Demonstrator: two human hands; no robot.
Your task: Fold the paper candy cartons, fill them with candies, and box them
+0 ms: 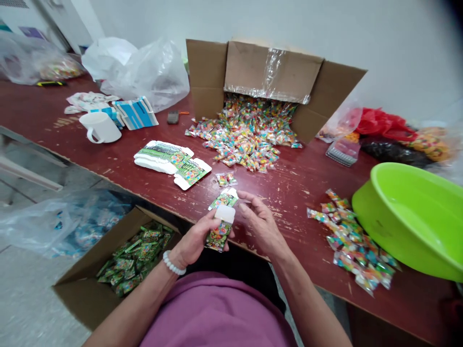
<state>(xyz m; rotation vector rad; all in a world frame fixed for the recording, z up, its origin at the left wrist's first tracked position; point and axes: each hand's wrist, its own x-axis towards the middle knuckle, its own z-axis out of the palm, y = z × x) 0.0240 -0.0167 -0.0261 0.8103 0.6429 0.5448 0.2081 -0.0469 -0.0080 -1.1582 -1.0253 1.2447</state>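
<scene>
My left hand (197, 238), with a white bead bracelet at its wrist, is closed around a small green printed candy box (219, 233), its white top flap standing up. Just beyond it lies another green carton (219, 199) with white flaps. My right hand (261, 219) is beside that carton, thumb and fingers apart; the index fingertip is at the carton's edge, and I cannot tell whether it touches. A few wrapped candies (226, 180) lie just past them. Flat green cartons (162, 156) are stacked to the left on the table.
Wrapped candies (249, 137) spill from a tipped cardboard box (275, 72). More candy packets (358, 246) lie by a green basin (390, 217). A white mug (103, 129) stands left on the red table (289, 178). Below, a carton (77, 289) holds filled green boxes (135, 258).
</scene>
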